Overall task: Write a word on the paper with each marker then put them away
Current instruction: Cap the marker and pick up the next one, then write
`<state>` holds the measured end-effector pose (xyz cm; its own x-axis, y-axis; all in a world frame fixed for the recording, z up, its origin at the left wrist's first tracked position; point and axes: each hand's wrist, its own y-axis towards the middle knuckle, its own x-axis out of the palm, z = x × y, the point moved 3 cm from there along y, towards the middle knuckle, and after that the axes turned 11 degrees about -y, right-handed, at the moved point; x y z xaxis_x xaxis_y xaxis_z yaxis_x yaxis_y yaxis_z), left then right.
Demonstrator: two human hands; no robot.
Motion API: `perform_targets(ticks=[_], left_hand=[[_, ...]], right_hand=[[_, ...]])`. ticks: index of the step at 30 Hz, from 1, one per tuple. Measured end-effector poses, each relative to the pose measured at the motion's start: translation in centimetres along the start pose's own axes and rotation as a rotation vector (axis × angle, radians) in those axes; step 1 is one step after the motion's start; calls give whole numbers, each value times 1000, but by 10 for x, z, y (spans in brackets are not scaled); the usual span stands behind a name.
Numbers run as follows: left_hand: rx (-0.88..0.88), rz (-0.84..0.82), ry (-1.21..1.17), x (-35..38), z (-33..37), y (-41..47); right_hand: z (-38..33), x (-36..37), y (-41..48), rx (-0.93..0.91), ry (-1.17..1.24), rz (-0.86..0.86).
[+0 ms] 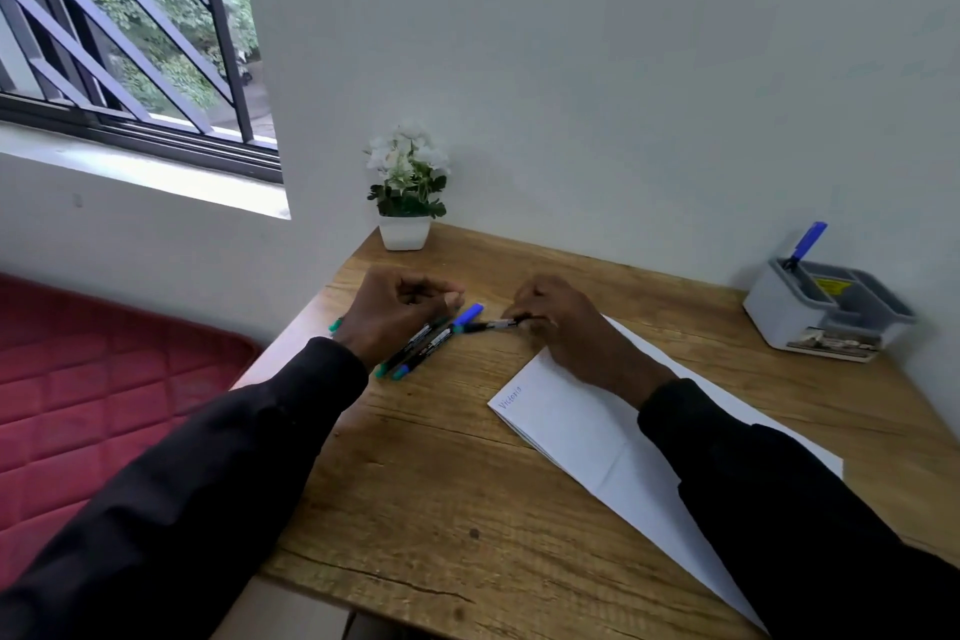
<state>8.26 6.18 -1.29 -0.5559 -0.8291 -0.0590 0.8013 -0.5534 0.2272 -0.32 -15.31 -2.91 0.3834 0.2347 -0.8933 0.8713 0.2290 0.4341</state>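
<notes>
A white folded paper (582,437) lies on the wooden desk (426,483), with a blue word written at its near-left corner (509,398). My right hand (566,327) pinches the tail of a black marker with a blue cap (470,317) that lies just left of the paper. My left hand (395,309) rests over two more black markers (418,348), one green-ended and one blue-ended, its fingers loosely curled and holding nothing I can see. A green tip (335,325) shows by my left wrist. Another blue marker (806,244) stands in the grey organizer (810,322).
A small white pot of white flowers (407,203) stands at the desk's back-left corner against the wall. The organizer sits at the back right. A red padded mattress (104,405) lies beyond the desk's left edge, under a barred window (130,42).
</notes>
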Motion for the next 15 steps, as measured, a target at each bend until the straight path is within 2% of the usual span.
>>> perform_targets(ticks=[2,6,9,15], left_hand=[[-6,-31,-35,12,3,2],[-20,-191,-77,44,5,7],[15,-268,-40,66,8,13],[132,-283,73,87,7,22]], right_hand=[[6,-14,-8,178,224,138],[8,-30,-26,512,645,237],[7,-37,-40,591,916,311],[8,-40,-51,631,1114,266]])
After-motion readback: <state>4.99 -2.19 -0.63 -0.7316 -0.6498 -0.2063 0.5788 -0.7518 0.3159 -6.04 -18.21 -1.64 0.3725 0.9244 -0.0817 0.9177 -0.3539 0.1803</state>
